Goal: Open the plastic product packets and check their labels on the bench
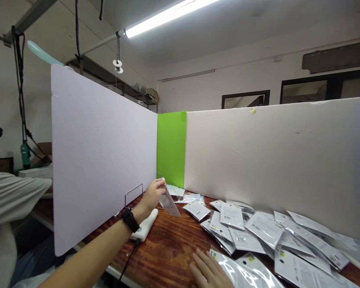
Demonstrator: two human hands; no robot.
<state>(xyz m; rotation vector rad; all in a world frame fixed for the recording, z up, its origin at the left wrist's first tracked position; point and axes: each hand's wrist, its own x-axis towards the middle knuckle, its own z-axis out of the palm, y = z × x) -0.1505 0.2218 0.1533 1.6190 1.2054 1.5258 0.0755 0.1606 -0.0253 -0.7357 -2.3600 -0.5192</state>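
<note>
Two hands work over a reddish-brown wooden table [171, 248]. Your left hand [150, 196], at eleven o'clock with a black wristwatch [131, 220] on its wrist, is closed on a silver-and-white packet [170, 203], pinching it between thumb and fingers and holding it tilted. Your right hand [208, 270], at twelve o'clock and close to you, lies open with its fingers spread, touching the near edge of a loose heap of similar packets [264, 232]. The heap runs from twelve to three o'clock against a white divider board [276, 160]. A white box [145, 225] with a black cable [131, 260] sits just below your left wrist. A pale lilac board [102, 156] meets a green panel [171, 148] ahead, and a co-worker's pale sleeve [9, 200] shows at nine o'clock.
</note>
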